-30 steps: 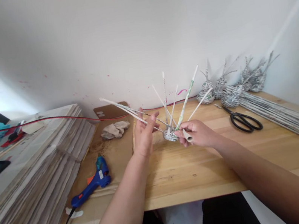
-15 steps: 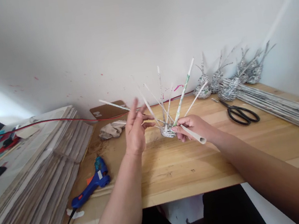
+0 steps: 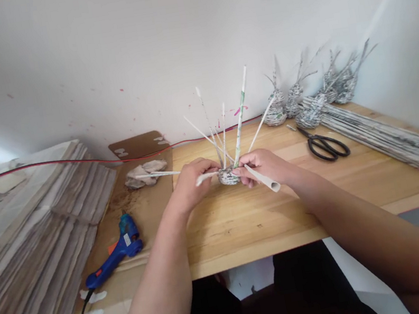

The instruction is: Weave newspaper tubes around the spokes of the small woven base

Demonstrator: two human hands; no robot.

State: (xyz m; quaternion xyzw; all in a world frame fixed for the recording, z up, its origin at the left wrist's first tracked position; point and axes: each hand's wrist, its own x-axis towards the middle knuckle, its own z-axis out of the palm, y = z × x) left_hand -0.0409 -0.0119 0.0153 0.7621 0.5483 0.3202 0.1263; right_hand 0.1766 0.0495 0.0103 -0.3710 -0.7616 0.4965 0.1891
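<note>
A small basket woven from rolled newspaper (image 3: 229,177) is held between my two hands just above the table, with several thin paper tubes (image 3: 239,126) fanning up from it. At its left side my left hand (image 3: 196,179) has its fingers closed on a paper tube, whose flattened white end pokes out towards me. My right hand (image 3: 261,165) pinches the basket's right side, thumb on the front wall. A wider, open-ended paper tube (image 3: 265,180) sticks out from under the right fingers. The fingertips of both hands are partly hidden.
Black scissors (image 3: 328,146) lie to the right, beside a bundle of paper tubes (image 3: 387,140). Several woven paper pieces (image 3: 308,112) stand by the wall. On the left are a blue glue gun (image 3: 116,250), a crumpled cloth (image 3: 146,173) and a stack of newspapers (image 3: 48,248).
My left hand, spread open before, has come down to the basket's left side and closed on a paper tube. My right hand keeps its hold. The whole view has shifted slightly.
</note>
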